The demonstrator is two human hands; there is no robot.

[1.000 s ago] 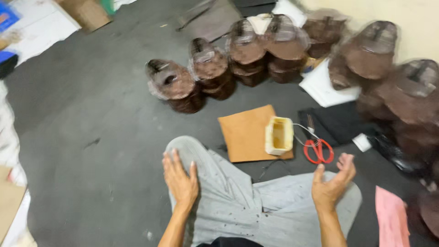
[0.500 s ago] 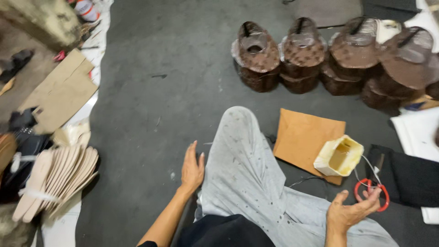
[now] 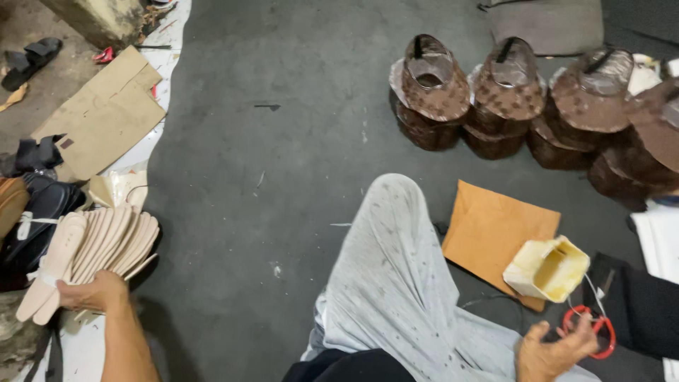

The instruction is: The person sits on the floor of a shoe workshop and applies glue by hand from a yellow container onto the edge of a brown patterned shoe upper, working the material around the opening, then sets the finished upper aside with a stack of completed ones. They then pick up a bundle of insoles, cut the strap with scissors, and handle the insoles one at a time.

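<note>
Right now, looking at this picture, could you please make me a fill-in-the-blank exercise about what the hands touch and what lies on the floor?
1. The left hand grips a bundle of pale ____ fanned out in a stack.
2. The right hand lies next to scissors with ____ handles.
3. The cream-coloured container rests on a sheet of ____ card.
4. The stacked brown shoe uppers stand on the ____ floor.

Missing words: insoles; red; orange; grey

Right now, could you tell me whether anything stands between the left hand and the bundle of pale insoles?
Nothing visible does. The left hand already rests on the near end of the bundle of insoles, which lies fanned out beside a black bag at the left edge of the floor.
</note>
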